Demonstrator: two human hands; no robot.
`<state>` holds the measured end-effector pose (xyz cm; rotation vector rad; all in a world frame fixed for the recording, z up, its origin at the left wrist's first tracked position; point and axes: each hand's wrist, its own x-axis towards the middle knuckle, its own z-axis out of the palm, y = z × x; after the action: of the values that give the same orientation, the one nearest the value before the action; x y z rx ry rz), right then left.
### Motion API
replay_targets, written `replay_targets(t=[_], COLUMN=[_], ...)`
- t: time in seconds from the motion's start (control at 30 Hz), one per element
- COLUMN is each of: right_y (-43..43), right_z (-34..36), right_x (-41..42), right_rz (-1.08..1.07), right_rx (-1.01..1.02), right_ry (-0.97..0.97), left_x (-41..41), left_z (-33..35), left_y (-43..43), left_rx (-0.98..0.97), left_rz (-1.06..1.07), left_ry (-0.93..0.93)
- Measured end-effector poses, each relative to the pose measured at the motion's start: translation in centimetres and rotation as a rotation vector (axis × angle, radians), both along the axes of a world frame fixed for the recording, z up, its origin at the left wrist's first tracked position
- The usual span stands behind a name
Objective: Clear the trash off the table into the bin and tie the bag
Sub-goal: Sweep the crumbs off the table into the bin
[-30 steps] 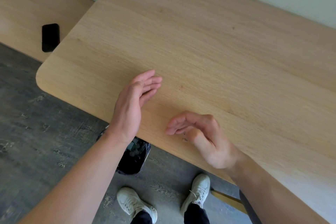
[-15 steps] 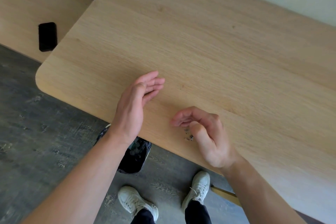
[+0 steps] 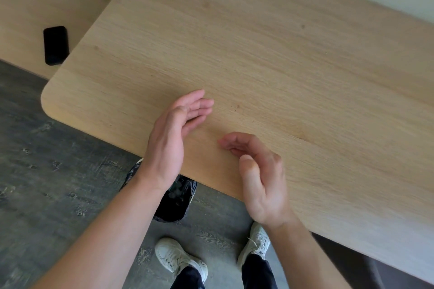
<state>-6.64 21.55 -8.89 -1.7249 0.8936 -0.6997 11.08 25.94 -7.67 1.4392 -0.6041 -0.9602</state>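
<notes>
My left hand (image 3: 172, 135) stands on edge on the wooden table (image 3: 270, 58) near its front edge, fingers straight and together, holding nothing. My right hand (image 3: 260, 176) is cupped just to its right, fingers curled toward the left hand, nothing visibly in it. Under the table edge, below my left wrist, stands the bin with a black bag (image 3: 175, 197), mostly hidden by my forearm and the tabletop; some trash shows inside it.
A black flat object (image 3: 56, 45) lies on a second wooden surface at the far left. My two white shoes (image 3: 178, 258) stand on the grey floor (image 3: 47, 171) right in front of the bin.
My right hand has slid a little toward the left hand along the front edge. The small dark crumbs seen beside its thumb half a second ago are no longer visible.
</notes>
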Motion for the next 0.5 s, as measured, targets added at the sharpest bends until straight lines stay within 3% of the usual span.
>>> replay_targets(t=[0.3, 0.5], right_y=[0.1, 0.8], right_z=[0.6, 0.1], right_x=[1.9, 2.5], right_rz=[-0.059, -0.037], right_rx=[0.014, 0.034], right_ry=[-0.077, -0.053], left_x=[0.6, 0.7], left_z=[0.3, -0.1], left_y=[2.5, 3.1], left_rx=[-0.033, -0.052], left_rz=[0.011, -0.004], left_ry=[0.12, 0.09])
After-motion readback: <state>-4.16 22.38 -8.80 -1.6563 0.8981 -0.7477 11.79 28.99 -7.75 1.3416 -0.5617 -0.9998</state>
